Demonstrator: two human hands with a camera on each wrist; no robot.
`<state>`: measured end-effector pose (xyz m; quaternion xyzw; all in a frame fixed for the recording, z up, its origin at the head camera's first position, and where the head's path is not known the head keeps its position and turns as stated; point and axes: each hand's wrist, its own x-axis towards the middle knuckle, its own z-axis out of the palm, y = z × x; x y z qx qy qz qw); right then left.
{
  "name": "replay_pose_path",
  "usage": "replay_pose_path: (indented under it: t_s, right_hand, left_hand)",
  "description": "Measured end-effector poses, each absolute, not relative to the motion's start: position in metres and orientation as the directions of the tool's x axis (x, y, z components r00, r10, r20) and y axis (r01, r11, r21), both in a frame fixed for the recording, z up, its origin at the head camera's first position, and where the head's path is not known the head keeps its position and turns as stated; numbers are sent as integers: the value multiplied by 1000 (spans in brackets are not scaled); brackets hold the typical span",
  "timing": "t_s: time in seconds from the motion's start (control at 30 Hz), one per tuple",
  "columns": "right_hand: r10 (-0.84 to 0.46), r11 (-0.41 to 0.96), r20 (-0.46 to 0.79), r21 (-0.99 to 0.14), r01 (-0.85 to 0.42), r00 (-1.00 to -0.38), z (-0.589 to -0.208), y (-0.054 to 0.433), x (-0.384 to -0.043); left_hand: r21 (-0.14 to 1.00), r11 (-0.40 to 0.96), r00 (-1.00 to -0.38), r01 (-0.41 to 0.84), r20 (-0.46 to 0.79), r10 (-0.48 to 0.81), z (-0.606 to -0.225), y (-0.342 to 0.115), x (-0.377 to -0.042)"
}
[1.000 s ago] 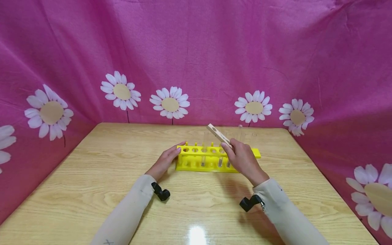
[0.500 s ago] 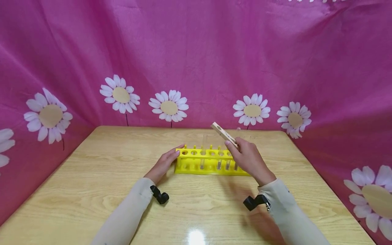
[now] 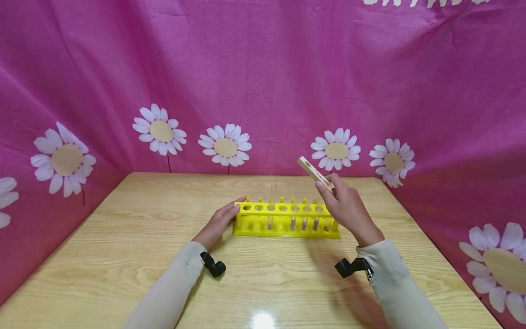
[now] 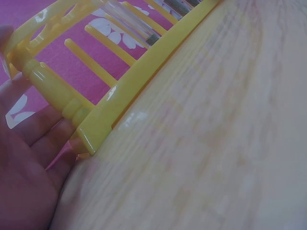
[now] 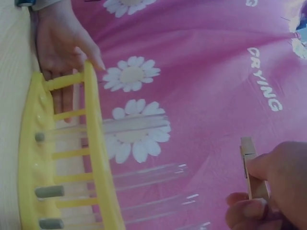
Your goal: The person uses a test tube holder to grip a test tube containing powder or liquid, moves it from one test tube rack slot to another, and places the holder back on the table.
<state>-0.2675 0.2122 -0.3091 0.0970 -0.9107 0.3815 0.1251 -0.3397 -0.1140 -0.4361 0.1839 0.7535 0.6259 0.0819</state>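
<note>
My left hand (image 3: 216,226) holds the left end of a yellow test tube rack (image 3: 255,232), thumb over its top bar and fingers round the end post in the left wrist view. Above the rack's right end, my right hand (image 3: 350,208) pinches a wooden clothespin (image 3: 314,172) between thumb and fingers. Nothing shows in the clothespin's tips. Several clear test tubes stand upright in the rack, most toward the right. Dark grey contents (image 5: 50,192) fill their bottoms in the right wrist view. One tube (image 3: 270,215) stands apart, farther left. My right hand partly covers the rack's right end.
The rack stands on a light wood-grain table (image 3: 164,210). A pink cloth (image 3: 263,82) printed with white daisies walls off the back and both sides. Black wrist cameras (image 3: 214,265) sit on both beige sleeves.
My right hand has moved right and up with the clothespin, uncovering more tubes at the rack's right side. My left hand keeps its hold on the rack's end; the head view has tilted slightly upward.
</note>
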Motion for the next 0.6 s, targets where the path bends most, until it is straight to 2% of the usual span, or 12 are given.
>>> replay_pose_path:
  t_s: [0.6]
  right_hand:
    - [-3,743,355,-625,-240,-935,-293,238,-262]
  left_hand:
    - [973,147,-914,175,105,391,-436,-114,-340]
